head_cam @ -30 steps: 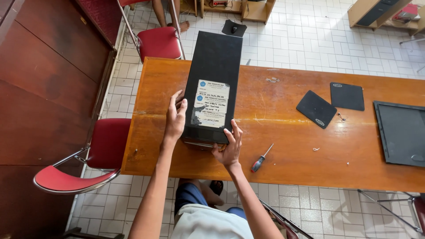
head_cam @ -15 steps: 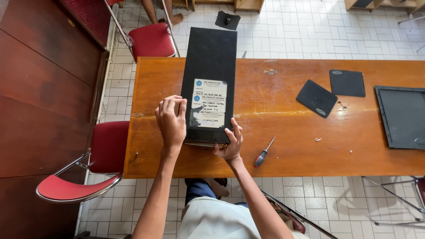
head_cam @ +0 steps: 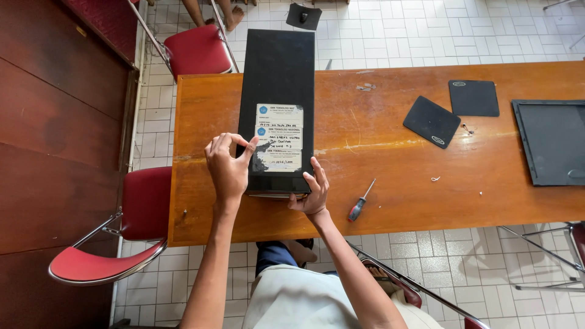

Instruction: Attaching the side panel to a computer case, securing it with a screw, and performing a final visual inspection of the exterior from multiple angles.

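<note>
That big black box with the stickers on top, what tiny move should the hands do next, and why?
Probably slide the tall black metal computer case back onto the orange wooden table: its near end sits at the table's front edge, and the left hand and right hand already steady both near corners.
</note>
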